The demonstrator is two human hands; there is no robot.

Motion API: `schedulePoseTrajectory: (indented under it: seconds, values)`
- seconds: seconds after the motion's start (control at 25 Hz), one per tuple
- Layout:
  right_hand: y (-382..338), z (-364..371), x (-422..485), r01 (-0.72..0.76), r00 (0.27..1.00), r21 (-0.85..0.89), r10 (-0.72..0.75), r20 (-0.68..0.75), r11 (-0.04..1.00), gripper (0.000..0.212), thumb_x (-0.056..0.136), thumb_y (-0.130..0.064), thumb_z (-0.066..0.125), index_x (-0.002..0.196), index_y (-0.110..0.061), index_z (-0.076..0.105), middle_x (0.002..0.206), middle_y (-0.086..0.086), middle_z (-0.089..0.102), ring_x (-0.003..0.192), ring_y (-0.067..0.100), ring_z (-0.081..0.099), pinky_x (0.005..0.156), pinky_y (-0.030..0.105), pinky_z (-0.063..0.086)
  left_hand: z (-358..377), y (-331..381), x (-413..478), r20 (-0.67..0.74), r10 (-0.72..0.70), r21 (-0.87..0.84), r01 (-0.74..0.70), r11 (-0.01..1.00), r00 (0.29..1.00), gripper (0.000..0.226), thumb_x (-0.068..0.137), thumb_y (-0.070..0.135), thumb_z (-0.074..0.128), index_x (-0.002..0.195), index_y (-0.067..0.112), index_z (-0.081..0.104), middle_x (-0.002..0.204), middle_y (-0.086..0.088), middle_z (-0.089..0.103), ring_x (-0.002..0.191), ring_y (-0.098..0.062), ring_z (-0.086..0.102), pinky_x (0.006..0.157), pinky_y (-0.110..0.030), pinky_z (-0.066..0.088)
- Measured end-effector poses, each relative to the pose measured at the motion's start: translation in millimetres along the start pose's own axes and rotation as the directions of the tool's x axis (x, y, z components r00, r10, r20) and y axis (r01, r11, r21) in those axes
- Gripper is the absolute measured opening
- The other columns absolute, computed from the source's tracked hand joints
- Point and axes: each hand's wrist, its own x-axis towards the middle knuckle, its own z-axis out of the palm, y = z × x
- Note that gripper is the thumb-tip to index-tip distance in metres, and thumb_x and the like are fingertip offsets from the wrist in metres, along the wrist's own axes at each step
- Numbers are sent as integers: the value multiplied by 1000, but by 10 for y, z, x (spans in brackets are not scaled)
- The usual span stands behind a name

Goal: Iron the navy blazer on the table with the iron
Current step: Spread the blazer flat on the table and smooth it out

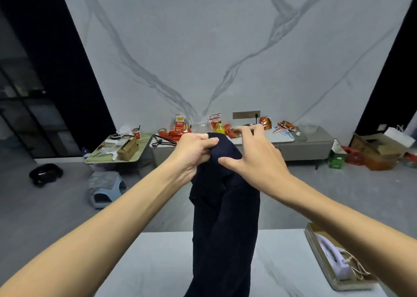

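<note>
- I see my left hand (194,150) raised in the middle of the view, its fingers and thumb curled tight round the top of the soft, dark navy blazer (225,217).
- The navy blazer hangs bunched and upright from that grip. Its lower part reaches down to the near white marble-patterned table (158,265) and runs out of view at the near edge.
- My right hand (255,156) is just right of the blazer's top, fingers spread apart and mostly straight. The thumb lies against the cloth and the hand grasps nothing.
- The white plastic iron (334,258) lies on its side in a shallow beige rectangular tray (352,288) on the near right of the table, well apart from the blazer. A pale cord is looped beside it.
- Against the far marble wall stands a long, low grey cabinet (304,147) strewn with red and orange snack packets; a black wire hanger (162,140) rests on its left end.
- Far left, a small green-topped side table (135,154) carries a brown cardboard box and oddments, and a low blue plastic stool (106,188) sits on the grey floor in front of it.
- Far right, open brown cardboard boxes (379,147) stand on the floor.
</note>
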Motion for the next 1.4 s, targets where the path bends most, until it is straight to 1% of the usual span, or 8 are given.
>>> schedulePoseTrajectory:
  seconds: [0.32, 0.52, 0.64, 0.72, 0.84, 1.04, 1.16, 1.4]
  values:
    - [-159, 115, 216, -53, 994, 93, 61, -88, 994, 42, 71, -43, 59, 103, -22, 43, 94, -1, 63, 88, 28, 59, 63, 37, 40, 167, 94, 2, -19, 305, 154, -299, 942, 952, 22, 92, 2, 61, 72, -7, 61, 70, -15, 63, 70, -17, 59, 69, -35, 53]
    - [80, 7, 614, -115, 982, 227, 144, -119, 967, 35, 76, -1, 45, 98, -17, 66, 101, 11, 69, 99, 33, 59, 80, 38, 48, -200, 9, 104, 135, 634, 636, -558, 534, 761, 28, 84, 25, 74, 112, 28, 74, 98, 11, 76, 88, -3, 71, 84, -32, 56]
    - [92, -91, 758, -119, 987, 445, 156, -46, 887, 32, 72, 7, 41, 76, -16, 63, 71, -1, 64, 71, 15, 59, 58, 27, 42, -498, -476, 150, 329, 240, 631, -402, 663, 913, 91, 67, 41, 86, 143, 52, 36, 145, 14, 51, 127, -3, 52, 105, -26, 41]
    - [107, -162, 763, -50, 999, 588, 51, 14, 808, 34, 66, 11, 38, 70, -16, 57, 61, -3, 56, 58, 10, 51, 53, 24, 36, -578, -799, 239, 486, -23, 643, -340, 687, 874, 112, 68, 30, 88, 147, 58, 14, 158, 13, 32, 143, -4, 32, 114, -25, 29]
    - [156, -288, 751, -3, 1000, 673, 23, -21, 740, 36, 61, 12, 35, 67, -18, 54, 60, -2, 52, 58, 13, 48, 52, 21, 36, -555, -938, 392, 535, -26, 679, -411, 608, 845, 127, 66, 30, 88, 152, 51, -3, 159, 17, 26, 144, -2, 27, 115, -26, 29]
    - [173, -392, 734, -14, 957, 743, 225, -184, 669, 36, 67, 13, 34, 68, -14, 58, 56, -4, 55, 51, 10, 51, 49, 17, 40, -171, -917, 199, 221, 340, 576, -403, 711, 914, 81, 81, 38, 75, 148, 35, 29, 140, 14, 50, 126, -8, 50, 103, -41, 47]
    - [158, -470, 757, -24, 913, 797, 338, -228, 604, 33, 68, 11, 34, 72, -8, 60, 59, 3, 56, 49, 13, 53, 48, 20, 42, 67, -796, -38, 45, 698, 672, -539, 509, 715, 38, 84, 45, 65, 113, 34, 44, 105, 16, 52, 87, -5, 57, 78, -33, 51]
    - [37, -521, 742, -1, 942, 788, 266, -207, 615, 34, 67, 11, 34, 69, -11, 59, 54, -1, 55, 48, 13, 51, 46, 20, 41, 469, -679, -70, 77, 407, 836, -281, 470, 910, 48, 85, 53, 63, 118, 23, 47, 114, 4, 58, 98, -23, 59, 75, -35, 41]
